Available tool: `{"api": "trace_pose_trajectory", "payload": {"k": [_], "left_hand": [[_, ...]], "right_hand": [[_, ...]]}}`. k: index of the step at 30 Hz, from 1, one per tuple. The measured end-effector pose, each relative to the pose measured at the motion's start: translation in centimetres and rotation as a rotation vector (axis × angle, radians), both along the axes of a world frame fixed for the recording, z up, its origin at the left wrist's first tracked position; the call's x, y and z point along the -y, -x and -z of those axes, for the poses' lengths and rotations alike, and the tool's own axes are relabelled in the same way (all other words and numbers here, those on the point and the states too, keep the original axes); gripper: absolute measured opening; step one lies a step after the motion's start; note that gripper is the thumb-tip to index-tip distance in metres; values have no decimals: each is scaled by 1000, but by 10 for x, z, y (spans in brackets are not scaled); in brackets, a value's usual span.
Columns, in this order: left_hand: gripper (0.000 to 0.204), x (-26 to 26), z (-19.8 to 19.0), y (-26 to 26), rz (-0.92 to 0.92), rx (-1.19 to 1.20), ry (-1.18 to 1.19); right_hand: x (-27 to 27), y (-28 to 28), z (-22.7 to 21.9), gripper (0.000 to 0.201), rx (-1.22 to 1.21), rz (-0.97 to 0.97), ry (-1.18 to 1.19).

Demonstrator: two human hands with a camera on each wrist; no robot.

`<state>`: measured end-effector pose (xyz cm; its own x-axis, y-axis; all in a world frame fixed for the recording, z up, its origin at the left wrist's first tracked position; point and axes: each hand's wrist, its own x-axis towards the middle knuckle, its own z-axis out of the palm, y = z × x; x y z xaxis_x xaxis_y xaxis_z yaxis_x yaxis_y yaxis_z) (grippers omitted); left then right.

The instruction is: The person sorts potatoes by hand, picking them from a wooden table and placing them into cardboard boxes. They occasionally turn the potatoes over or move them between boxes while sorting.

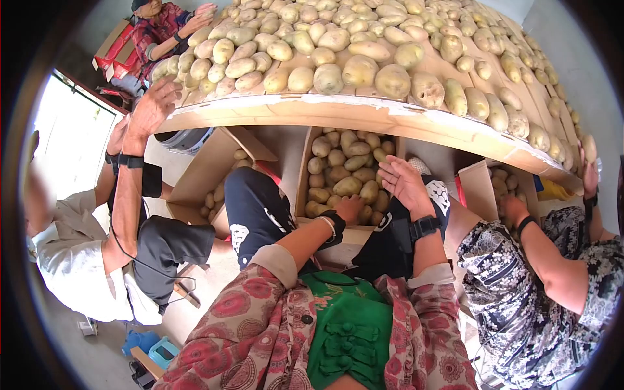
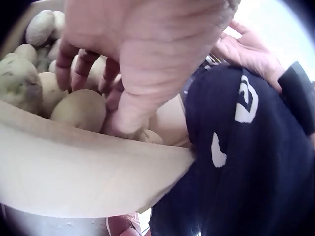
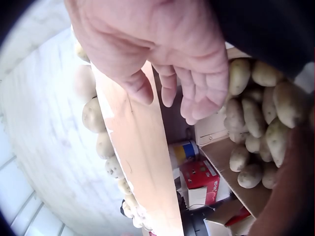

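Observation:
Low over the potatoes [image 1: 348, 186] in a cardboard box [image 1: 302, 170], my left hand [image 1: 349, 209] reaches down near the box's front edge. In the left wrist view its fingers bend loosely downward, with the thumb beside a pale potato [image 2: 81, 109] at the box wall [image 2: 88, 172]. My right hand [image 1: 404, 185] is raised above the box's right side, palm up and fingers extended, holding nothing. In the right wrist view the right hand [image 3: 162, 54] hangs beside the board edge of the table [image 3: 140, 147], with boxed potatoes [image 3: 253, 115] to its right.
A raised table edge [image 1: 364, 112], heaped with potatoes [image 1: 361, 70], curves across above the boxes. Other people sit at left [image 1: 84, 240] and right [image 1: 546, 273], and one at the far left back [image 1: 159, 29]. Further potato boxes stand at left [image 1: 195, 175] and right [image 1: 478, 185].

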<state>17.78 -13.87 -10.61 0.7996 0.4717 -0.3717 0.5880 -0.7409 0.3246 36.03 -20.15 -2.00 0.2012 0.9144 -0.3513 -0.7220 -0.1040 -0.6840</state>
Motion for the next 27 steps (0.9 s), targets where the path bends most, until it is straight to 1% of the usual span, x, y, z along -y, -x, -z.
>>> {"api": "trace_pose_trajectory", "payload": {"k": [1,2,5,7,11,13,14,15,16,17,19,20,22,26,27], "left_hand": [[38,1,4,-4,-59,-23,35],[38,1,8,-7,-55,-19,40],[35,-1,-2,-4,-44,-76,5],[35,-3,-5,-1,-37,-185,-88],[41,-6,13,4,-70,-178,-71],[44,1,-10,-1,-145,-195,-114],[44,1,-23,-2,-144,-192,-116],[44,-1,-39,-3,-162,-241,-57],[44,-3,-47,-2,-180,-290,1],[44,-3,-46,0,-180,-292,4],[47,-3,-38,5,-177,-209,-47],[47,-2,-32,7,-181,-206,-48],[45,2,-24,9,-219,-101,-133],[42,-4,-26,16,-166,-103,-47],[43,-6,-26,21,-167,-10,-32]], "right_hand": [[0,0,-1,30,2,-6,11],[0,-1,-2,30,6,-2,16],[4,1,-1,29,-4,9,14],[5,-1,-1,30,-13,6,-3],[2,1,-2,30,-6,-6,7],[1,0,-2,32,7,8,19],[2,-1,-1,32,11,8,17],[3,-1,-1,31,0,2,19],[2,-1,-1,31,-11,-4,20],[2,-1,-2,31,-13,-4,23],[0,-1,-1,32,12,4,30],[-1,-1,-1,32,15,0,28],[0,-1,-1,32,10,3,32],[0,-2,1,31,11,7,20],[0,-2,0,31,8,9,21]]}}
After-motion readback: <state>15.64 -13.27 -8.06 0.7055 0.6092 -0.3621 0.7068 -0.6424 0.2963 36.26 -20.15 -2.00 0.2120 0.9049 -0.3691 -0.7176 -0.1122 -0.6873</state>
